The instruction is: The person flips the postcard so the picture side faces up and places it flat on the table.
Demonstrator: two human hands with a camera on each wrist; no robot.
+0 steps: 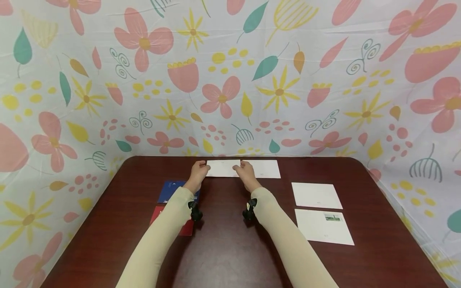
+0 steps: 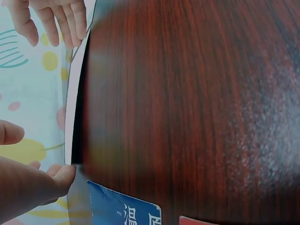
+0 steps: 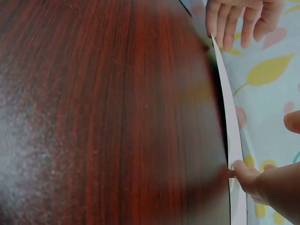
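Note:
At the far edge of the table, a white postcard-like card is pinched at its left end by my left hand and at its right end by my right hand. In the left wrist view, the card shows nearly edge-on, with a dark shadow beside it, and the left thumb is at its near corner. From the right wrist, the card also looks thin and slightly bowed, the right thumb on its face. A second white card lies just right of the held one, beside the right hand.
Two more white cards lie on the right: a plain one and one with a small green printed picture. Under the left forearm are a blue card and a red one, partly hidden. A flowered cloth hangs behind the table.

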